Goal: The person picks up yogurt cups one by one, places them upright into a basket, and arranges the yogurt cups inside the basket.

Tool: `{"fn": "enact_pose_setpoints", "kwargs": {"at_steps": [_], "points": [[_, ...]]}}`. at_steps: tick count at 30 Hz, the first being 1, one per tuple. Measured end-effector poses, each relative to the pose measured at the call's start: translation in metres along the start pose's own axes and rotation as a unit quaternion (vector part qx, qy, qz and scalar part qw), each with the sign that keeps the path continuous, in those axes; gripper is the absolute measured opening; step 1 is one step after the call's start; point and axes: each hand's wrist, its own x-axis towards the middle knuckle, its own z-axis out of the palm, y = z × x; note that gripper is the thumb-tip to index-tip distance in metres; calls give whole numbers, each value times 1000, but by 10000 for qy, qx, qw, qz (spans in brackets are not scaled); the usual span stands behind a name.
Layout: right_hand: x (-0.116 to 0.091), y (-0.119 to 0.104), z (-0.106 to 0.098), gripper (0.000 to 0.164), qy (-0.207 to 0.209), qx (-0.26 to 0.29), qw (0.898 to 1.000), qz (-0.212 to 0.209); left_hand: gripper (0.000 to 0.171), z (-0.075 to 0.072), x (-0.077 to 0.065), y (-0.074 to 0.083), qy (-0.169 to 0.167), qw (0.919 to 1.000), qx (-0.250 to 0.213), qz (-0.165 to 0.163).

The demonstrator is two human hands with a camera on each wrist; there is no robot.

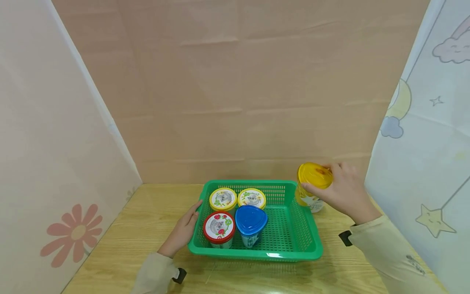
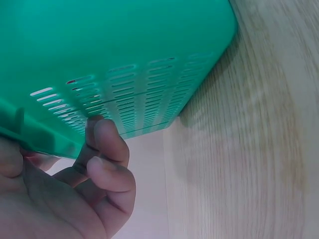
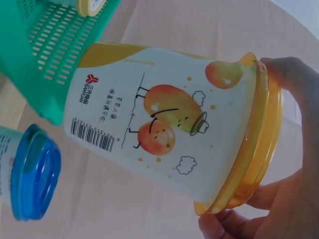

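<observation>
My right hand (image 1: 346,192) holds a yogurt cup (image 3: 159,119) by its orange-yellow lid (image 1: 315,174), thumb on one side and fingers on the other. Mangoes are printed on its white side, and it overlaps the right rim of the green basket (image 1: 313,245) in the head view. At the basket's left rim, my left hand (image 1: 184,228) grips the edge, its curled fingers (image 2: 112,174) below the rim against the slotted wall. Inside stand two yellow-rimmed cups (image 1: 223,199) at the back, a red-rimmed cup (image 1: 219,226) and a blue-lidded cup (image 1: 251,220) in front.
The basket stands on a wooden table (image 1: 121,245). A tan sheet (image 1: 238,102) rises behind it. Pale printed panels flank both sides, with a flower on the left panel (image 1: 77,232) and a star on the right panel (image 1: 435,220).
</observation>
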Motion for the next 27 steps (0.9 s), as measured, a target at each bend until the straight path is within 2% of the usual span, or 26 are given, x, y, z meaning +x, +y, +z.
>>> {"fn": "enact_pose_setpoints", "kwargs": {"at_steps": [11, 27], "points": [[17, -22, 10, 78, -468, -45, 9989, 66, 47, 1, -1, 0, 41, 10000, -13, -46], [30, -22, 44, 86, -1137, -151, 9934, -21, 47, 0, -1, 3, 35, 10000, -24, -83]]}}
